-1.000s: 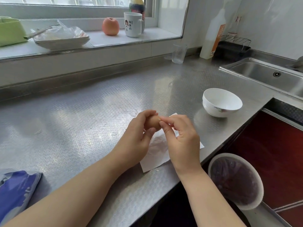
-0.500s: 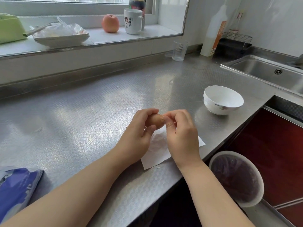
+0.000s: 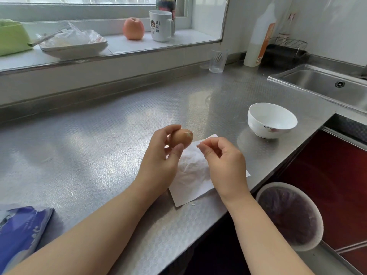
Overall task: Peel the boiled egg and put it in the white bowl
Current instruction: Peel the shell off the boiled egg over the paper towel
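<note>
My left hand (image 3: 158, 161) holds a brown boiled egg (image 3: 181, 138) between thumb and fingers above a white paper napkin (image 3: 193, 176) on the steel counter. A small pale patch shows at the egg's right end where shell is chipped. My right hand (image 3: 224, 161) hovers just right of the egg, thumb and forefinger pinched together on what looks like a tiny shell flake. The white bowl (image 3: 272, 120) stands empty on the counter to the right of both hands.
A bin with a purple liner (image 3: 290, 215) sits below the counter edge at right. The sink (image 3: 325, 84) is at far right. A glass (image 3: 218, 60) and bottle (image 3: 260, 36) stand at the back. A blue packet (image 3: 19, 231) lies near left.
My right hand has pulled away from the egg to the right with its fingertips pinched. The egg's right end now shows, with a chipped pale spot.
</note>
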Motion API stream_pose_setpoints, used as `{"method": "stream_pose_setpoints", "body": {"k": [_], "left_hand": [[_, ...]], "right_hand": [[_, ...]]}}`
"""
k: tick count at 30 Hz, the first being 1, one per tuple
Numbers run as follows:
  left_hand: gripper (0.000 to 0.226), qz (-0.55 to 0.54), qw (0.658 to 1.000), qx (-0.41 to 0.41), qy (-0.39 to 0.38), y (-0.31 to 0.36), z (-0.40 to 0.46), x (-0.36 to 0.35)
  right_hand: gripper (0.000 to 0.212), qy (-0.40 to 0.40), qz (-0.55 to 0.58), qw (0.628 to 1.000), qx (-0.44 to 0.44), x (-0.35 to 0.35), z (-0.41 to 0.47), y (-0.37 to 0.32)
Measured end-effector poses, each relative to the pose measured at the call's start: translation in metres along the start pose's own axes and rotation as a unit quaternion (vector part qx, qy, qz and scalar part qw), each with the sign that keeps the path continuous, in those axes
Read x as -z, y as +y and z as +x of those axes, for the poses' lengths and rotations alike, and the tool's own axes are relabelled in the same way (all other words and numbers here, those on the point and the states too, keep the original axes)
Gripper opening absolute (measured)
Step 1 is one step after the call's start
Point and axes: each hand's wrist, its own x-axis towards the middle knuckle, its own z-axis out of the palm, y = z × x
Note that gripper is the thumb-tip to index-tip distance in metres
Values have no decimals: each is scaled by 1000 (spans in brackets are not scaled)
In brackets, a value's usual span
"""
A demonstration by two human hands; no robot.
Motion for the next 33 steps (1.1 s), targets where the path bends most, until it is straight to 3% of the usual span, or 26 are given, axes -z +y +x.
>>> {"method": "stream_pose_setpoints", "body": {"k": [4, 8, 17, 33], "left_hand": [[39, -2, 1000, -4, -10, 3, -2, -1], [40, 14, 999, -22, -27, 4, -4, -3], [39, 30, 998, -38, -33, 6, -6, -6], [39, 8, 999, -2, -51, 6, -6, -5]], "right_hand": [[24, -5, -28, 998, 62, -2, -1, 1], [16, 11, 3, 996, 94, -2, -1, -4], [5, 28, 3, 997, 67, -1, -1, -5], [11, 68, -85, 990, 85, -5, 0, 1]]}}
